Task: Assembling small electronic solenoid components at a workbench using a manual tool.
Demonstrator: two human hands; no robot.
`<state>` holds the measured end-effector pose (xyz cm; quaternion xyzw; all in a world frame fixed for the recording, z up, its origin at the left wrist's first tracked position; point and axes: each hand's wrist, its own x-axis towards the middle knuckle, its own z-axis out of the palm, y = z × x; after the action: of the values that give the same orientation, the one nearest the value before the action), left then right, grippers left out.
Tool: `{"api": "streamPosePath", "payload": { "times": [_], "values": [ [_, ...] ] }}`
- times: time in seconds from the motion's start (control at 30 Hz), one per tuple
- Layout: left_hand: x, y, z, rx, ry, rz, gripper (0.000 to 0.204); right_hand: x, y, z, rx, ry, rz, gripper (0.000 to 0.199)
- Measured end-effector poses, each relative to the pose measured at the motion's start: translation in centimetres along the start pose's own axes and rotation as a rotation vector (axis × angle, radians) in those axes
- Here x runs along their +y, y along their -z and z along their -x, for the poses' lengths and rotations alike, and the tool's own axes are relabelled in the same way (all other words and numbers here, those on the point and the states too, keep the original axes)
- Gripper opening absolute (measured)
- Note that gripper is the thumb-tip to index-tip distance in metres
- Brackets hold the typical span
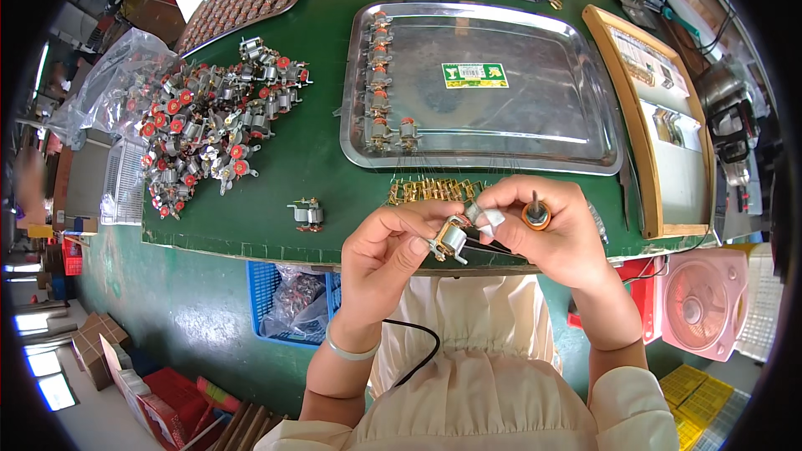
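1. Workshop w/ a green-painted floor; green felt-covered worktop (317,159) fills the upper view, a blue plastic crate (266,292) sits under its near edge.
2. Big rectangular shiny steel tray (518,117) lies centre-right on the worktop; a column of small motor parts lines its left inner side, rest of the tray shows bare metal w/ a green label.
3. Wooden-framed board (660,129) lies just right of the tray, touching or nearly so.
4. Heap of small silver metal assemblies w/ red discs (209,129) lies at left, spilling from a clear plastic bag (109,88).
5. Row of small brass terminal pieces (430,190) lies just below the tray's near edge.
6. Single loose silver assembly (307,214) sits apart, between heap and hands.
7. Left hand (386,255): fingers curled, thumb and forefinger pinching a small silver cylindrical motor part w/ brass bracket (449,242), held above the worktop's near edge, in front of the body.
8. Right hand (551,230): fingertips pressed on the top of the same part; an orange-collared slim tool (535,214) is tucked upright in its grip.
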<state>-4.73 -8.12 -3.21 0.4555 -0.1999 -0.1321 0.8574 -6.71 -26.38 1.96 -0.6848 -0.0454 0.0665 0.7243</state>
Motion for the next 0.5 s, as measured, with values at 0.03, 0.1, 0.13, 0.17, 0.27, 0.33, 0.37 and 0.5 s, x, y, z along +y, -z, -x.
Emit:
{"api": "streamPosePath", "payload": {
  "times": [0.03,0.1,0.13,0.17,0.27,0.33,0.37,0.5],
  "values": [
    [0.0,0.1,0.0,-0.025,-0.007,0.008,0.011,-0.2,0.1,0.1,0.001,0.001,0.0,0.011],
    [0.0,0.2,-0.1,-0.053,-0.014,0.017,0.011,-0.7,0.2,0.4,-0.026,-0.033,-0.007,0.014],
    [-0.1,0.3,0.0,-0.05,-0.012,0.02,0.011,-0.5,0.2,0.4,-0.028,-0.031,-0.009,0.014],
    [0.0,0.3,0.0,-0.048,-0.009,0.023,0.011,-0.1,0.2,0.5,-0.024,-0.002,-0.032,0.015],
    [0.1,0.2,0.0,-0.046,-0.015,0.035,0.012,0.1,0.3,1.0,-0.013,0.07,0.082,0.019],
    [0.3,0.1,0.0,-0.022,-0.013,0.043,0.012,0.2,0.3,1.2,-0.006,0.114,0.218,0.02],
    [0.4,0.0,0.0,0.001,-0.009,0.054,0.012,0.5,0.2,1.4,0.0,0.245,0.459,0.024],
    [0.6,0.2,-0.2,0.048,-0.016,0.041,0.012,2.4,-0.8,2.2,0.009,0.371,1.036,0.025]
  ]
}}
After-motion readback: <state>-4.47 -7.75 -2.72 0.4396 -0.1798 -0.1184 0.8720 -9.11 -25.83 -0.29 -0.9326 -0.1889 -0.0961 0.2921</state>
